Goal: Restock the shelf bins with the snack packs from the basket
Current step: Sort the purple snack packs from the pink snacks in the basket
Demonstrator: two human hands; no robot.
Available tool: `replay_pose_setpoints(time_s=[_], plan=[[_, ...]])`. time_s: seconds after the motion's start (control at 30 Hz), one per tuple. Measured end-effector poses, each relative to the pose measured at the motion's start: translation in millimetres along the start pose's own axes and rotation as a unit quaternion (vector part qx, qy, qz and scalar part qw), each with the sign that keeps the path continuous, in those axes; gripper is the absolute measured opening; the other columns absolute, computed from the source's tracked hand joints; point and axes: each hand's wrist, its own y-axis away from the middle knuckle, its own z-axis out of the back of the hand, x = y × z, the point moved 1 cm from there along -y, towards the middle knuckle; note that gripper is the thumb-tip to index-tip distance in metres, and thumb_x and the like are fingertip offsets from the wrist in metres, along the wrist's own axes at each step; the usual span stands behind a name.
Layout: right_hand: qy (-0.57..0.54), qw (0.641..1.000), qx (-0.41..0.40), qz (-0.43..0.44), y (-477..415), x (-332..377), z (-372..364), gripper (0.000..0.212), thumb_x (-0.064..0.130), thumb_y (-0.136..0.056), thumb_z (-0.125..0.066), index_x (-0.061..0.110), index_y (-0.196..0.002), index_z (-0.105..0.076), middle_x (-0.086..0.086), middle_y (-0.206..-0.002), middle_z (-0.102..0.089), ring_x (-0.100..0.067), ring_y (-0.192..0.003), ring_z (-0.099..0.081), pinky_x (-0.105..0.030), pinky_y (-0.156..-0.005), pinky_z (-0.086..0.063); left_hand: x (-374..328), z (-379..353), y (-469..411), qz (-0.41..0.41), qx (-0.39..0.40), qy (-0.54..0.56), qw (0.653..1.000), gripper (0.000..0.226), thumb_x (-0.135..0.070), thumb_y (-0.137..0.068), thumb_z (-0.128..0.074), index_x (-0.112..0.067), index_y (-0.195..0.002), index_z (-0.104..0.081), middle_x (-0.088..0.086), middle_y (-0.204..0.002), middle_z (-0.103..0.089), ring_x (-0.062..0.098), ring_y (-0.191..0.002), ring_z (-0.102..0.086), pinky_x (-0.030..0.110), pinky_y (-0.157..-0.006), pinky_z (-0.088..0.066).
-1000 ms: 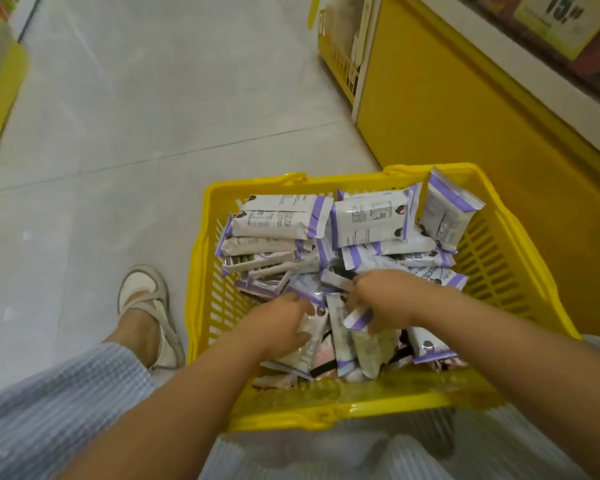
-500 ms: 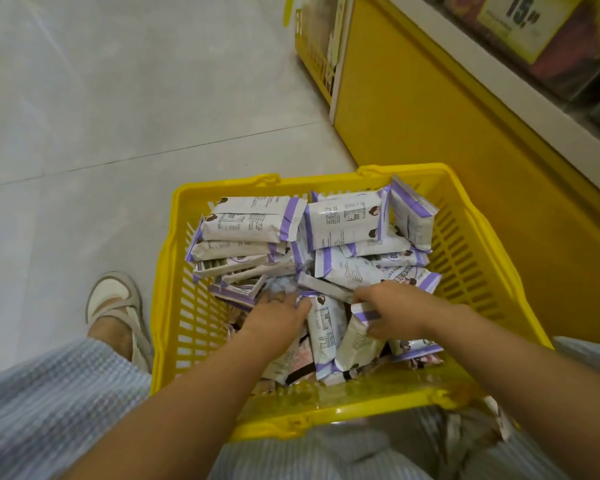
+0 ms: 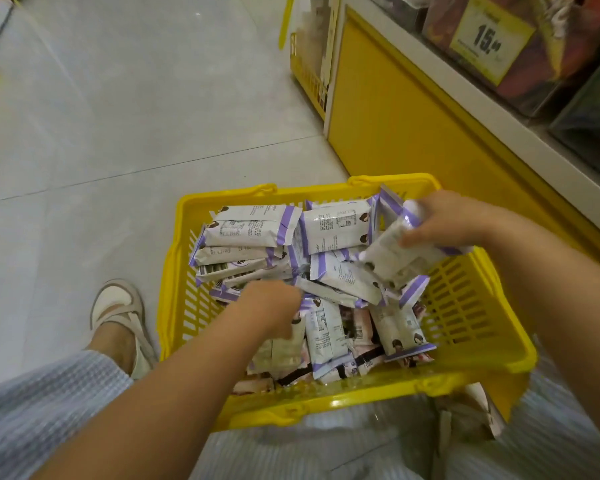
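Presently, pickup: right hand (image 3: 444,225) grips a bundle of snack packs (image 3: 394,259) above the basket (image 3: 475,306); left hand (image 3: 271,306) lies among the packs, fingers hidden, hold unclear. Next: lift to shelf (image 3: 482,105).

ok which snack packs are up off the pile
The blurred packs that the right hand grips, held above the far right corner of the basket; every other pack lies down inside it.
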Motion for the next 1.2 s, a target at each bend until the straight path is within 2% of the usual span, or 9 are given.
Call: replay_pose_setpoints(time_s=[0.13, 0.27, 0.5, 0.63, 0.7, 0.8, 0.9, 1.0, 1.2], plan=[[0.024, 0.981, -0.182, -0.056, -6, -11, 6, 0.030, 0.041, -0.083, -0.066, 0.013, -0.084, -0.054, -0.010, -0.083, -0.059, -0.027, -0.068, -0.053, -0.030, -0.051, -0.037, 8, 55, 20, -0.006, -0.055, 0.099, 0.994, 0.033, -0.031, -0.086, -0.067, -0.018, -0.113, -0.053, 0.000, -0.105, -0.061, 0.018, -0.087, -0.058, 0.030, -0.070, -0.048], [-0.002, 0.955, -0.290, -0.064, -19, -21, -14, 0.033, 0.046, -0.083, -0.066, 0.017, -0.086, -0.052, -0.007, -0.085, -0.059, -0.029, -0.078, -0.057, -0.036, -0.058, -0.045, 10, 91, 24, -0.032, -0.168, 0.204, 0.964, 0.023, -0.031, -0.086, -0.063, -0.028, -0.079, -0.042, -0.004, -0.079, -0.051, 0.014, -0.068, -0.048, 0.026, -0.055, -0.035], [-0.005, 0.928, -0.367, -0.061, -45, -44, -42, 0.060, 0.049, -0.074, -0.075, 0.019, -0.118, -0.048, -0.004, -0.113, -0.056, -0.023, -0.093, -0.058, -0.043, -0.068, -0.054, -4, 85, -14, 0.008, -0.355, 0.413, 0.839, 0.027, -0.034, -0.085, -0.068, -0.024, -0.107, -0.054, -0.006, -0.099, -0.063, 0.014, -0.087, -0.060, 0.034, -0.073, -0.048], [-0.005, 0.932, -0.359, -0.038, -46, -48, -50, 0.032, 0.050, -0.082, -0.066, 0.024, -0.098, -0.055, 0.000, -0.101, -0.055, -0.022, -0.082, -0.058, -0.041, -0.065, -0.052, -21, 74, -42, 0.025, -0.376, 0.444, 0.813, 0.036, -0.032, -0.087, -0.068, -0.022, -0.118, -0.053, -0.004, -0.110, -0.064, 0.015, -0.099, -0.061, 0.032, -0.079, -0.049], [-0.006, 0.934, -0.357, -0.007, -44, -49, -53, 0.027, 0.046, -0.090, -0.057, 0.025, -0.107, -0.061, 0.001, -0.106, -0.058, -0.023, -0.091, -0.056, -0.037, -0.069, -0.050, -30, 72, -55, 0.019, -0.374, 0.459, 0.805, 0.042, -0.031, -0.088, -0.067, -0.024, -0.124, -0.048, -0.003, -0.119, -0.061, 0.016, -0.106, -0.059, 0.035, -0.082, -0.050], [-0.028, 0.942, -0.334, 0.016, -45, -53, -54, 0.034, 0.029, -0.096, -0.048, 0.024, -0.128, -0.058, 0.002, -0.130, -0.057, -0.023, -0.108, -0.050, -0.038, -0.087, -0.044, -45, 68, -73, 0.001, -0.377, 0.423, 0.824, 0.054, -0.027, -0.090, -0.065, -0.029, -0.136, -0.037, -0.005, -0.136, -0.048, 0.016, -0.115, -0.054, 0.030, -0.082, -0.043], [-0.141, 0.934, -0.328, 0.027, -43, -53, -54, 0.041, 0.017, -0.092, -0.053, 0.019, -0.133, -0.055, -0.001, -0.138, -0.050, -0.022, -0.121, -0.045, -0.033, -0.098, -0.037, -55, 61, -86, 0.018, -0.401, 0.218, 0.889, 0.055, -0.028, -0.089, -0.065, -0.029, -0.137, -0.037, -0.001, -0.139, -0.038, 0.021, -0.115, -0.053, 0.035, -0.080, -0.045], [-0.162, 0.915, -0.368, 0.039, -35, -53, -63, 0.031, 0.016, -0.088, -0.061, 0.019, -0.119, -0.064, 0.000, -0.131, -0.052, -0.018, -0.119, -0.042, -0.026, -0.087, -0.035, -51, 52, -86, 0.036, -0.411, 0.041, 0.910, 0.052, -0.031, -0.073, -0.079, -0.025, -0.120, -0.058, 0.008, -0.136, -0.049, 0.030, -0.120, -0.049, 0.042, -0.091, -0.042], [-0.116, 0.888, -0.434, 0.096, -4, -58, -79, 0.009, 0.010, -0.081, -0.066, 0.015, -0.089, -0.067, 0.002, -0.091, -0.062, -0.016, -0.084, -0.056, -0.027, -0.063, -0.044, -45, 39, -70, -0.079, -0.443, -0.024, 0.893, 0.036, -0.023, -0.056, -0.089, -0.019, -0.087, -0.071, 0.008, -0.108, -0.065, 0.030, -0.101, -0.061, 0.038, -0.078, -0.047]])
